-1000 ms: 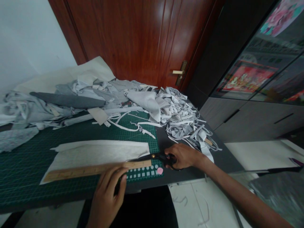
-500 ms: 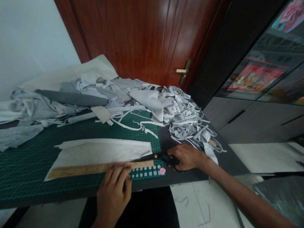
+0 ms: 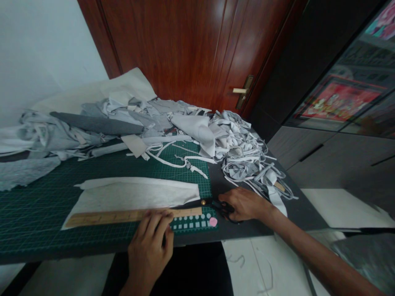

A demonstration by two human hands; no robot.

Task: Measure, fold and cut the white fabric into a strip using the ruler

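A pale piece of cloth [image 3: 132,193] lies spread on a green cutting mat [image 3: 40,213], with a wooden ruler [image 3: 105,218] along its near edge. The fingertips of my left hand [image 3: 151,238] rest on the ruler and press it down, fingers fairly straight. My right hand [image 3: 245,205] is wrapped round the handles of black scissors [image 3: 212,203]. Their blades point left and lie at the cloth's lower right edge, just beyond the ruler. Part of the blades is hidden by the cloth, so how wide they are apart cannot be told.
A heap of grey and white fabric scraps [image 3: 117,117] runs along the back of the table, with a tangle of strips [image 3: 243,152] at the right. A pink round piece [image 3: 213,222] sits at the mat's corner. Behind stands a wooden door [image 3: 173,49]; cabinets [image 3: 311,148] are at right.
The view has shifted slightly, so everything appears a little further right. Both hands, the ruler, the cloth and the scissors keep nearly the same places relative to each other.
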